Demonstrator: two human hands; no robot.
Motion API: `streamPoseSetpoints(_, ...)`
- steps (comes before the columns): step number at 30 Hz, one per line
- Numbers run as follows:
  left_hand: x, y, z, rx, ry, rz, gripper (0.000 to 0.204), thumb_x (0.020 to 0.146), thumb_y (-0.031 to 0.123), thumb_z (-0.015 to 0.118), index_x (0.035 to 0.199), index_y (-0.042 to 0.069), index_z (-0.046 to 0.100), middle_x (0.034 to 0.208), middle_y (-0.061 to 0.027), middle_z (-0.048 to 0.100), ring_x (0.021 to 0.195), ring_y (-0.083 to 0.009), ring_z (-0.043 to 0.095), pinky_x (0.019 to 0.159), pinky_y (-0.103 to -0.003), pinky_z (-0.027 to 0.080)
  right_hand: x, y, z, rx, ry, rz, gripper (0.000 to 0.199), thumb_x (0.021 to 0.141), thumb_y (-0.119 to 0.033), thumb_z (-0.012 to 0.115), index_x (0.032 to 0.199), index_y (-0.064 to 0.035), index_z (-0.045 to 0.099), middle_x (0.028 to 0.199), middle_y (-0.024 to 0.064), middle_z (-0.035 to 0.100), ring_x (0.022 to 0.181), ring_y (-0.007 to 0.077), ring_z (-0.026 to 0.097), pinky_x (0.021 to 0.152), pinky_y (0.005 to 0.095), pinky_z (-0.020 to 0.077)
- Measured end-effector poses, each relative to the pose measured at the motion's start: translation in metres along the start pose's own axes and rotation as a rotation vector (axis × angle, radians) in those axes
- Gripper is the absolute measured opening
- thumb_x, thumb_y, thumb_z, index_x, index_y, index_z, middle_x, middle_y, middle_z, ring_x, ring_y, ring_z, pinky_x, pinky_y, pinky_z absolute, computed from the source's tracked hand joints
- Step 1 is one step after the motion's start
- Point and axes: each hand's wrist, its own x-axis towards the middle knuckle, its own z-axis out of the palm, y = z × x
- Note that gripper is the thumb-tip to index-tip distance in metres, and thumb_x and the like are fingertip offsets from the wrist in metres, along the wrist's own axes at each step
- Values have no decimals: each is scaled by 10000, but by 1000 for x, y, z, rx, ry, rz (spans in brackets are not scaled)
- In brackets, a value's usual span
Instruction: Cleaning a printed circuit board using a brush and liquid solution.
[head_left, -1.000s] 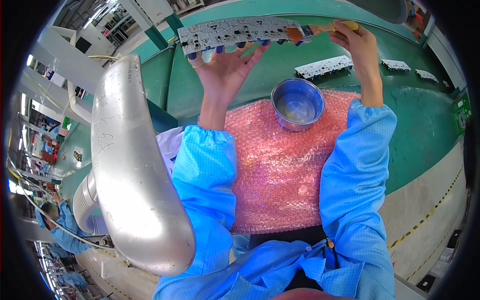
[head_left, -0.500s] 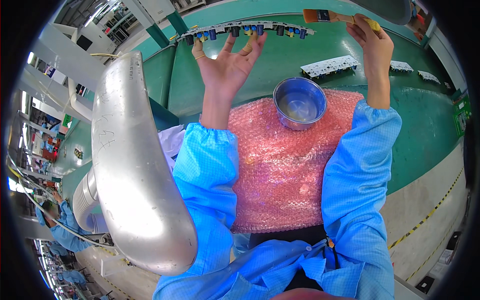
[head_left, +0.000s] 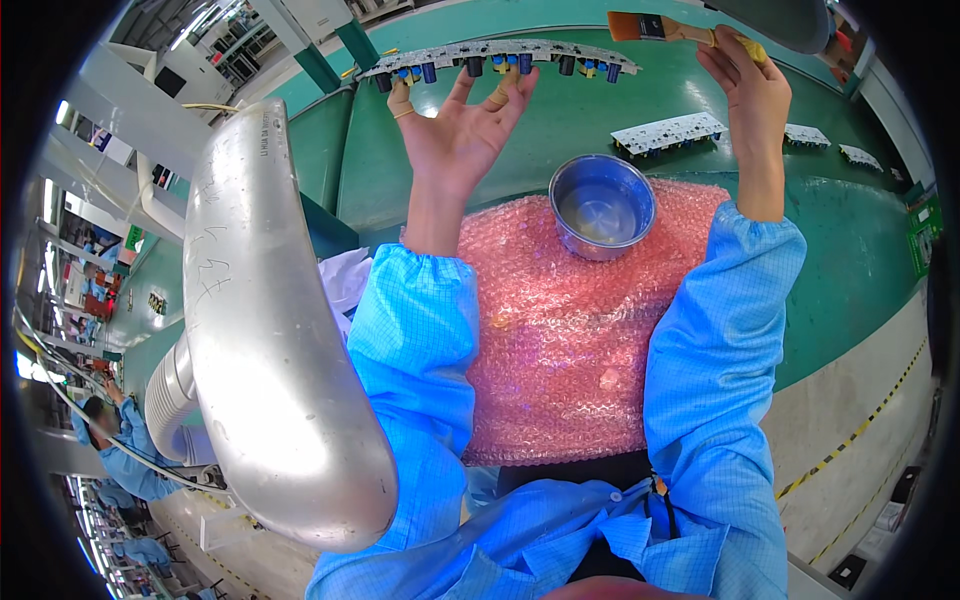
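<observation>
My left hand (head_left: 455,145) is raised over the bench, its fingertips gripping a long circuit board (head_left: 500,52) from below. Several black, blue and yellow components hang from the board's underside, among my fingers. My right hand (head_left: 752,95) is closed round the handle of a flat paintbrush (head_left: 662,28). The brush is held level, its brown bristles pointing left, just beyond the board's right end. Between my forearms a round metal bowl (head_left: 602,207) holds some clear liquid and rests on pink bubble wrap (head_left: 560,350).
On the green bench (head_left: 820,240) lie another circuit board (head_left: 668,133) and two smaller-looking ones (head_left: 806,136) farther right. A large silver extraction hood (head_left: 270,330) stands close to my left arm. A grey rounded fixture (head_left: 780,20) hangs at the top right. A co-worker (head_left: 125,440) is at far left.
The board in my left hand has tilted slightly and shifted a little right. The brush has moved slightly right with my right hand. Both grips stay the same.
</observation>
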Motion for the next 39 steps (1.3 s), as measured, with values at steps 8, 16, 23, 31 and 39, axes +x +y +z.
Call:
streamPoseSetpoints(8, 4, -16, -4, 351, -7, 63, 792, 841, 616, 594, 1352, 51, 377, 1439, -345, 292, 1316, -579, 323, 1015, -579, 444, 1, 8, -3, 43, -46, -11, 263, 930, -46, 614, 1149, 100, 611, 1150, 164, 648, 985, 268, 673, 921, 354, 572)
streamPoseSetpoints(16, 4, -39, -7, 776, -163, 58, 725, 899, 467, 523, 1443, 18, 357, 1433, -227, 452, 1281, -490, 455, 1133, -533, 338, -42, 6, 63, 288, -246, 182, 162, 936, -119, 641, 1050, -7, 661, 939, 77, 694, 814, 159, 687, 744, 282, 581)
streamPoseSetpoints(23, 7, -44, -12, 888, -131, 70, 772, 887, 505, 549, 1451, 17, 348, 1407, -235, 478, 1263, -444, 498, 1102, -530, 381, -58, 1, 82, 266, -288, 262, 166, 939, -107, 631, 1053, 12, 654, 967, 89, 694, 832, 170, 691, 770, 295, 589)
streamPoseSetpoints(31, 5, -40, -8, 936, -68, 99, 924, 811, 652, 595, 1459, 44, 344, 1428, -217, 458, 1255, -458, 495, 1057, -489, 422, -38, 19, 53, 66, -373, 107, 280, 923, -106, 655, 1122, 86, 622, 1079, 125, 658, 931, 223, 680, 880, 333, 577)
streamPoseSetpoints(39, -3, -10, 1, 913, -24, 181, 991, 777, 756, 526, 1466, 67, 345, 1450, -199, 431, 1280, -445, 462, 1027, -484, 434, -9, 16, 3, -251, -74, 76, 300, 902, -117, 685, 1124, 80, 645, 1046, 140, 666, 913, 215, 689, 873, 297, 571)
